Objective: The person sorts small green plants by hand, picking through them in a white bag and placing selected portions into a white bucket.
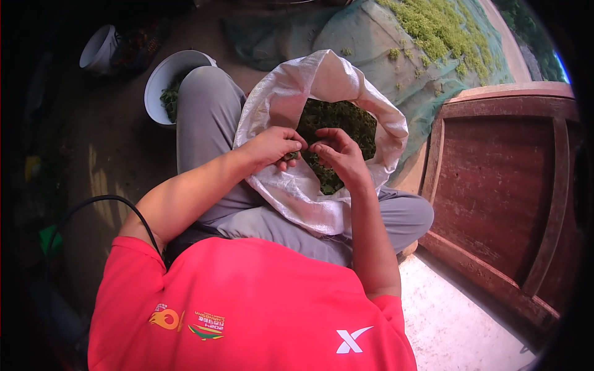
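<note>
A white woven sack (322,74) stands between my legs, its mouth rolled open and dark green leafy plant matter (334,120) inside. Over the near left part of the opening, my left hand (277,148) is closed on a small bit of green plant (291,156). Facing it, my right hand (340,156) has thumb and fingers curled into a pinch above the leaves. Whatever its fingertips hold is too small to make out. The two hands are close together but apart.
Left of my knee is a white bucket (153,93) with green leaves (169,102) in it. Another white bucket (99,48) is farther left. Green netting (365,49) bearing yellow-green plant matter (439,28) spreads at the far right. A red-brown wooden door (495,198) stands at right.
</note>
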The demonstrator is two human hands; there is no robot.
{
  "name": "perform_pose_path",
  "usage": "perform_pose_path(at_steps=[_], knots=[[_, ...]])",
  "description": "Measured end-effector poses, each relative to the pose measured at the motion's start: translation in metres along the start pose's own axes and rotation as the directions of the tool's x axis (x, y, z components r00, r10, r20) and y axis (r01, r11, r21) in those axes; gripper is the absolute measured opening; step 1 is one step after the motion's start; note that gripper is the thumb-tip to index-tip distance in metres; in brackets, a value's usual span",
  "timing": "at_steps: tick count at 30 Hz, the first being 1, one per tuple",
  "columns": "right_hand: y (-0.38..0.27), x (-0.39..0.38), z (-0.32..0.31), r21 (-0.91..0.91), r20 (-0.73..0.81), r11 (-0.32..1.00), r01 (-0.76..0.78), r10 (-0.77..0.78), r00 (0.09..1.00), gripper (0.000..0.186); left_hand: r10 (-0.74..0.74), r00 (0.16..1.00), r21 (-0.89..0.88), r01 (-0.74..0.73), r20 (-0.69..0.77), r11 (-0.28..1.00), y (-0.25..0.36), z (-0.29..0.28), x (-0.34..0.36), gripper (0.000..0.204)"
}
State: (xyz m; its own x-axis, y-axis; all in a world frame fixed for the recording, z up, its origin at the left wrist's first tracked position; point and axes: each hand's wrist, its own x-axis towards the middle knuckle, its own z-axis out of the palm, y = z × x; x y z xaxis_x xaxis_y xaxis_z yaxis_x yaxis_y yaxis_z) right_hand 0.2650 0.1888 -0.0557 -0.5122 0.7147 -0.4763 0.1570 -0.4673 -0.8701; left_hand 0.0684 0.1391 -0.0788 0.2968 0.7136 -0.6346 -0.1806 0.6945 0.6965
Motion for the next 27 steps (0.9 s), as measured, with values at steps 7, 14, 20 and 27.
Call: perform_pose_path(at_steps=[7,14,20,27], knots=[[0.014,0.028,-0.038,-0.872,-0.157,0.482,0.082,-0.434,0.887,0.021,-0.03,0.999,0.091,0.027,0.033,0.995,0.004,0.001,0.0,0.022],[0.045,0.022,-0.046,-0.995,-0.041,0.097,-0.012,-0.304,0.952,0.023,-0.018,0.999,0.062,0.015,0.045,0.998,0.002,-0.004,-0.003,0.022],[0.044,0.016,-0.05,-0.983,-0.037,0.179,0.034,-0.38,0.924,0.013,-0.003,0.997,0.04,-0.001,0.08,0.999,-0.002,-0.006,0.003,0.021],[0.049,0.016,-0.047,-0.989,0.03,0.122,0.085,-0.395,0.918,0.012,-0.021,0.994,0.001,0.021,0.103,1.0,-0.003,-0.006,0.003,0.021]])
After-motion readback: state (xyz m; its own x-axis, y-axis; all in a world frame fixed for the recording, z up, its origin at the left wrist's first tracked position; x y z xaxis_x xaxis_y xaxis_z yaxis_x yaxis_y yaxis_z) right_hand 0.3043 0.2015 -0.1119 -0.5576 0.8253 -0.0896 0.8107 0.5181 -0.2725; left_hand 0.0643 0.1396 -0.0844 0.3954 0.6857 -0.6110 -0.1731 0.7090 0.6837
